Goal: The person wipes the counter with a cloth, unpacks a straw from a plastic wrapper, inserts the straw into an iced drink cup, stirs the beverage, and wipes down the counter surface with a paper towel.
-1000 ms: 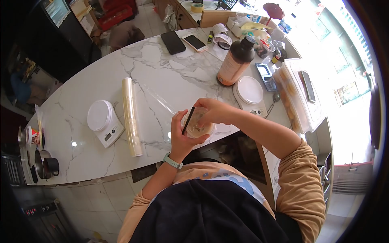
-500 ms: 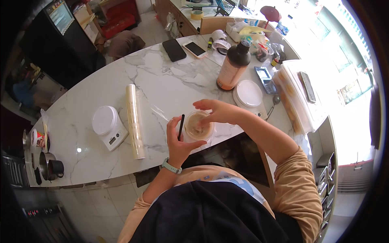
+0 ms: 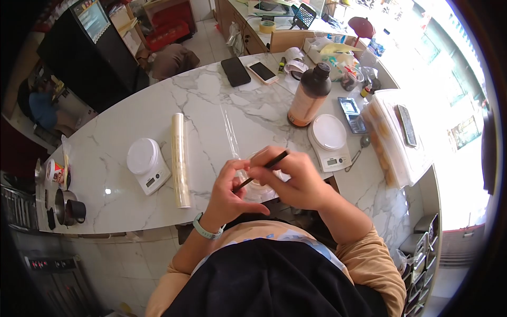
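A thin black stick (image 3: 274,159) slants between my two hands. My right hand (image 3: 294,182) is closed on its upper part. My left hand (image 3: 226,193), with a pale watch at the wrist, has curled fingers around its lower end, and the thumb is stretched out to the right. Beneath the hands, near the table's front edge, is a clear round cup (image 3: 256,189), mostly hidden by them. Strips of clear film (image 3: 231,134) lie on the marble table (image 3: 116,203) just behind it. A long roll of clear film (image 3: 180,158) lies left of my left hand.
White scales (image 3: 149,165) (image 3: 328,142) stand on both sides. Behind the right one is a brown bottle (image 3: 309,95). Two phones (image 3: 235,72) (image 3: 262,73) lie at the back. A lidded food box (image 3: 396,137) is at right, pots (image 3: 66,207) far left. People are in the background.
My right hand has moved from over the cup onto the black stick, which now slants more to the right. The hands now cover most of the cup. The view has shifted slightly.
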Demonstrator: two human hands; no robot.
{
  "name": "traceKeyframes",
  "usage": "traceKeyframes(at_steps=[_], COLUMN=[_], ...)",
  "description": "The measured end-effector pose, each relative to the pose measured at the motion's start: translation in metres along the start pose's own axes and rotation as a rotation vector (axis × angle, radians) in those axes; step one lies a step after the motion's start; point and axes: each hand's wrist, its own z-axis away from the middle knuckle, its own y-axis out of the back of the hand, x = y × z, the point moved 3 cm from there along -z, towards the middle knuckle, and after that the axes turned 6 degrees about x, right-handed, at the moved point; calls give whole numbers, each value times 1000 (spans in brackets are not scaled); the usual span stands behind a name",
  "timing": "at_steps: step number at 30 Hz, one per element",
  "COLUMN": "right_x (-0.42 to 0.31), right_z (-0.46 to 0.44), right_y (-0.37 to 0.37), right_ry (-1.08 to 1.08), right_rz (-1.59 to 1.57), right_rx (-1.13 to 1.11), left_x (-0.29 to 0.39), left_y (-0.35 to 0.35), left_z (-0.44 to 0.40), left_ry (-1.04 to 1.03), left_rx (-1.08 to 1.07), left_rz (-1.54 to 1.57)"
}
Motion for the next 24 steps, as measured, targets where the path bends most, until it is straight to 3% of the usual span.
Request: traceKeyframes(at_steps=[1, 4, 5, 8, 9, 13, 16, 19, 22, 24], right_x=[-8, -14, -11, 5, 14, 58, 64, 42, 41, 47], right_z=[2, 7, 9, 14, 16, 36, 39, 31, 35, 31], right_y=[10, 40, 39, 27, 18, -15, -20, -9, -16, -18], right_ry=[-180, -118, -116, -56, -77, -92, -146, -154, 252, 75], right_rz=[-135, -100, -2, 321, 299, 388, 444, 307, 488, 527], right_rx=[61, 336, 300, 145, 100, -179, -305, -169, -341, -402], left_x=[0, -15, -26, -60, -68, -89, -99, -86, -98, -90], left_y=[8, 26, 32, 28, 21, -6, -18, -22, -21, -21], left_z=[2, -2, -3, -6, -8, -25, -36, -37, -38, -39], left_ry=[80, -156, -233, -198, -153, -418, -326, -413, -321, -492], left_rx=[63, 199, 188, 142, 103, 142, 132, 174, 223, 215], left_rz=[-38, -102, -259, -398, -377, -448, -306, -383, -147, -393])
